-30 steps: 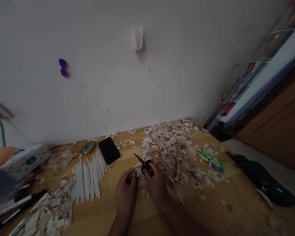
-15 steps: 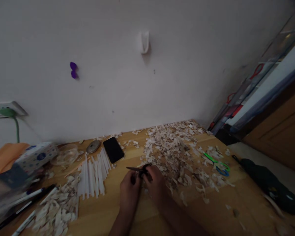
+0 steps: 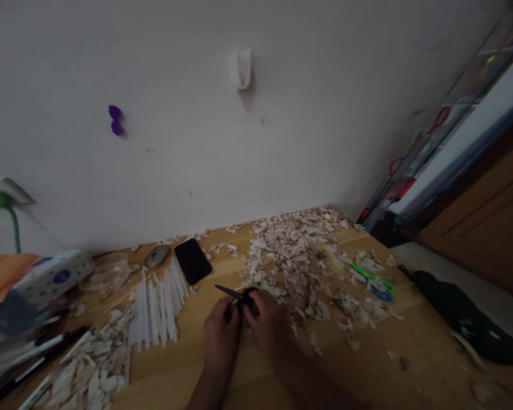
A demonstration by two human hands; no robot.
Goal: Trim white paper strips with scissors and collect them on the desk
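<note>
My right hand [image 3: 268, 326] is closed round the black handles of small scissors [image 3: 235, 295], whose blades point left and away over the wooden table [image 3: 183, 370]. My left hand [image 3: 220, 337] sits right beside it, fingers curled in a pinch near the blades; what it pinches is hidden. Both hands rest at the near edge of a wide heap of pale paper-like scraps [image 3: 299, 262].
A row of white strips [image 3: 156, 304] and a black phone [image 3: 192, 261] lie to the left. Further left are a second scrap pile [image 3: 88, 370], markers [image 3: 29, 353], a tissue box [image 3: 51, 278] and a glass dish [image 3: 109, 272]. Green-and-blue scissors [image 3: 374, 281] lie right; a dark bag [image 3: 457, 319] beyond.
The scissor blades have swung from pointing up-left to nearly level leftward. The pale scrap seen between my hands a second ago is now hidden. The view has shifted slightly.
</note>
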